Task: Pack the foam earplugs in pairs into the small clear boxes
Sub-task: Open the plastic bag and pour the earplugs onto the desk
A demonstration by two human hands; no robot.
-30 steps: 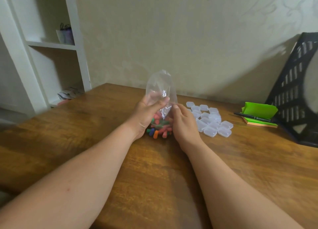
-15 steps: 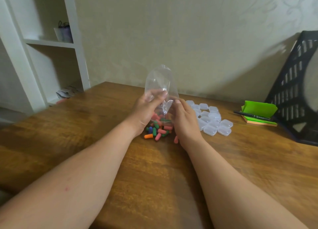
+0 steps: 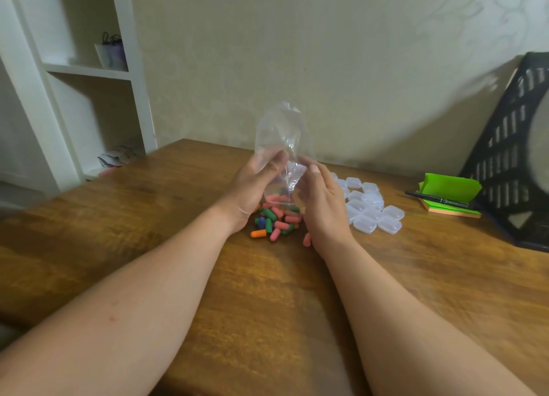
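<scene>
A clear plastic bag [image 3: 280,131] stands mouth-down over the wooden table [image 3: 267,291]. My left hand [image 3: 252,187] grips its left side, thumb pressed on the film. My right hand [image 3: 322,202] rests against its right side with fingers fairly straight. Foam earplugs [image 3: 276,217] in pink, green, orange and blue lie heaped under the bag between my hands, some still inside the film. One pink earplug [image 3: 307,238] lies apart by my right wrist. Several small clear boxes [image 3: 371,214], lids closed, are clustered just right of my right hand.
A green sticky-note pad [image 3: 448,186] with a black pen [image 3: 439,201] across it lies at the right. Behind it a black mesh file rack [image 3: 517,163] leans against the wall. A white shelf unit [image 3: 89,71] stands beyond the table's left edge.
The bag has risen slightly in my hands and more earplugs have spilled onto the table. The pile has spread, and one pink earplug has rolled out beside my right wrist.
</scene>
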